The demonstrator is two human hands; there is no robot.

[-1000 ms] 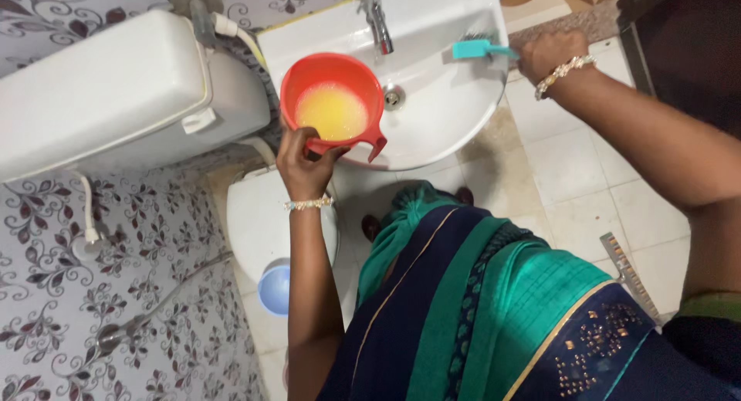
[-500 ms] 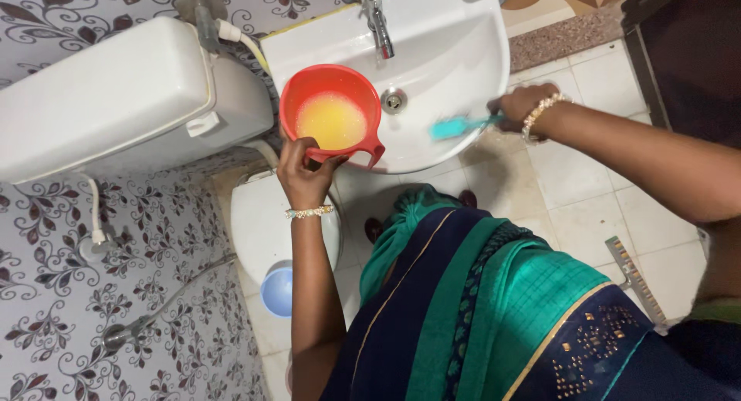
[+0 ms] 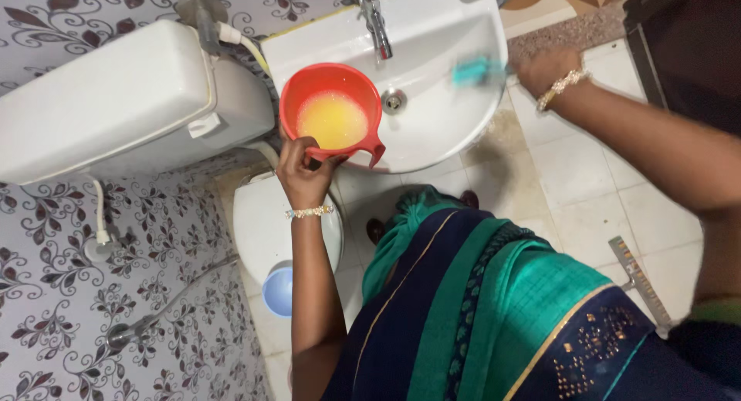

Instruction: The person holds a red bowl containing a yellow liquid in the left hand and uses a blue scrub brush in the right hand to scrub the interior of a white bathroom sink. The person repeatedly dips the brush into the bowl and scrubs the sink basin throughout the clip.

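My left hand [image 3: 303, 172] grips the near rim of a red plastic mug [image 3: 333, 113] with yellow liquid in it, held over the left edge of a white wash basin [image 3: 440, 123]. My right hand [image 3: 546, 66] holds the handle of a teal brush [image 3: 472, 69], whose blurred head lies against the basin's inner right side. A chrome tap [image 3: 375, 16] stands at the basin's back, with the drain [image 3: 393, 101] just below it.
A white toilet cistern [image 3: 116, 100] is on the left, with the closed toilet lid [image 3: 266, 223] below it and a small blue cup [image 3: 279, 290] at its edge. A spray hose [image 3: 154, 312] hangs on the flowered wall tiles. A floor drain strip [image 3: 639, 281] crosses the pale floor tiles at right.
My right hand swept the brush from the basin's right side to its front rim and back up to the right side. The red mug stayed in place.
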